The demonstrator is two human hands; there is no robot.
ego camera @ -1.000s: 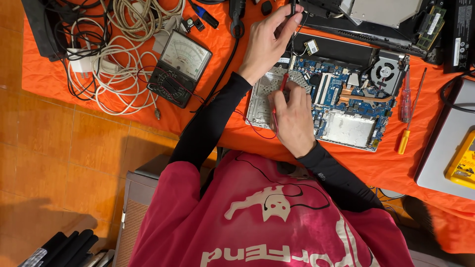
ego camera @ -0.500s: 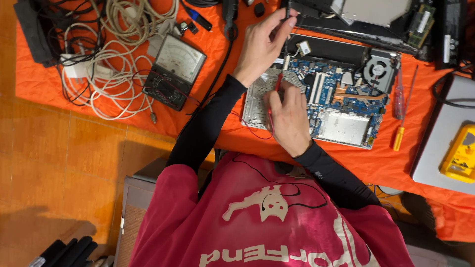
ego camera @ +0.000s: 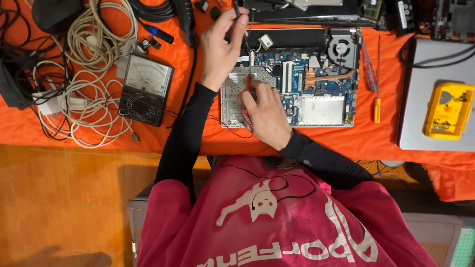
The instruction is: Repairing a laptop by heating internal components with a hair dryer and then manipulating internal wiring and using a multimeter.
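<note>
View from above of a table [ego camera: 346, 143] draped in orange cloth. At centre lies an opened laptop board [ego camera: 316, 89], blue, with a copper heat pipe, a round fan [ego camera: 342, 48] at its 1 o'clock corner and a perforated metal plate [ego camera: 235, 96] on its 9 o'clock side.

Left hand [ego camera: 221, 47]: raised at 12 o'clock of the metal plate, fingers pinched closed on a thin black probe [ego camera: 237, 11] whose tip points down toward the board's upper edge.

Right hand [ego camera: 267, 113]: resting on the board at its 7 o'clock part, fingers closed around a red probe [ego camera: 248, 84] held upright against the metal plate; a red lead trails off toward 8 o'clock.

At 9 o'clock of the board sits an analogue multimeter [ego camera: 144, 89] with a pale dial face, well apart from both hands. Farther toward 9 o'clock is a tangle of white cables [ego camera: 89, 74]. At 3 o'clock of the board lies a slim screwdriver [ego camera: 377, 84] with a yellow handle, and just beside it a red-handled one [ego camera: 368, 69]. Farther toward 3 o'clock, a yellow meter [ego camera: 448, 111] rests on a closed grey laptop [ego camera: 420, 99].
</note>
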